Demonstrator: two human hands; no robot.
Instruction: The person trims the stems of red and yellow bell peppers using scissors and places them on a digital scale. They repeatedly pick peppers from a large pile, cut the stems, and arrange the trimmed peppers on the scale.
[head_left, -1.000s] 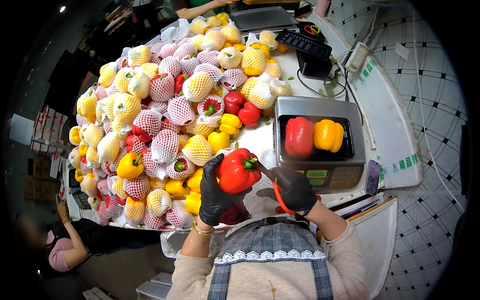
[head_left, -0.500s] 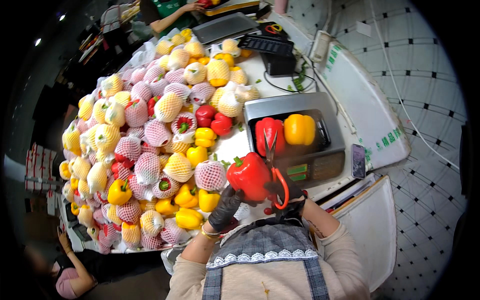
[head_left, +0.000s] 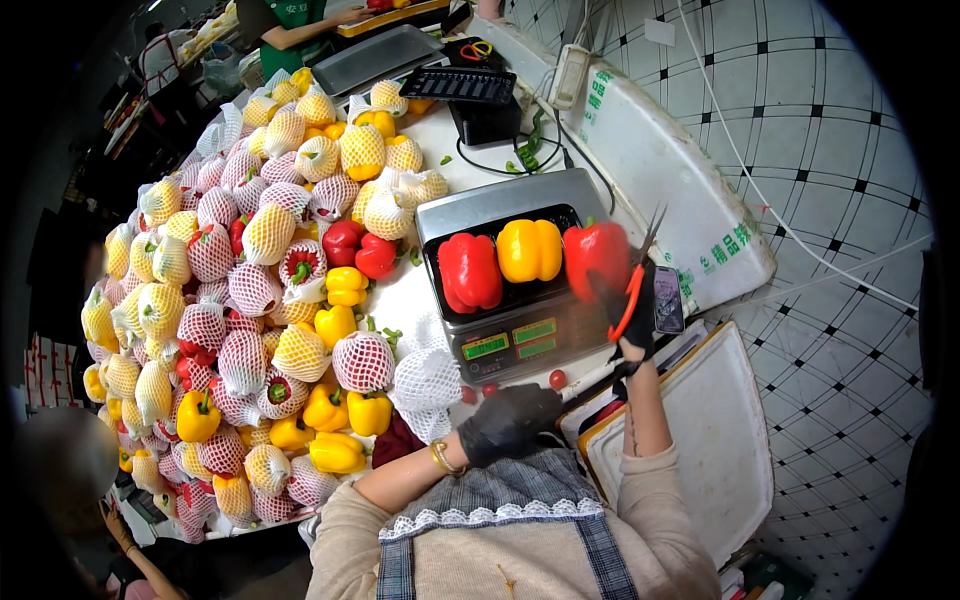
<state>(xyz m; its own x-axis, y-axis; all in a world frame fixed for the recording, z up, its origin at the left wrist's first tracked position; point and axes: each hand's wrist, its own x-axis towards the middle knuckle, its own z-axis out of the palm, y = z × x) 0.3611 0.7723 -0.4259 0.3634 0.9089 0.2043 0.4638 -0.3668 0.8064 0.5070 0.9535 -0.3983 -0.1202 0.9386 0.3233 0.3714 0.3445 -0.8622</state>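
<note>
My right hand (head_left: 641, 312), black-gloved, holds scissors (head_left: 634, 290) with orange-red handles, blades pointing up and spread apart. Its blurred fingers also touch a red bell pepper (head_left: 597, 250) at the right end of a black tray (head_left: 512, 290). In that tray, a yellow bell pepper (head_left: 530, 251) stands in the middle and another red bell pepper (head_left: 469, 272) at the left. The tray rests on a silver scale (head_left: 440, 208) with lit green displays. My left hand (head_left: 508, 425), also black-gloved, is in front of the scale near my apron; motion smears its fingers.
Many bell peppers in foam nets (head_left: 242, 358) are heaped on the left, with bare yellow ones (head_left: 338, 453) near me. Small red tomatoes (head_left: 557, 379) lie before the scale. A phone (head_left: 668, 298) lies right of it. Another person (head_left: 290, 30) works at the far side.
The red pepper went from between my hands to the tray's right end, its green stem no longer showing. My right hand moved right and forward with the scissors; my left hand came away from the pepper.
</note>
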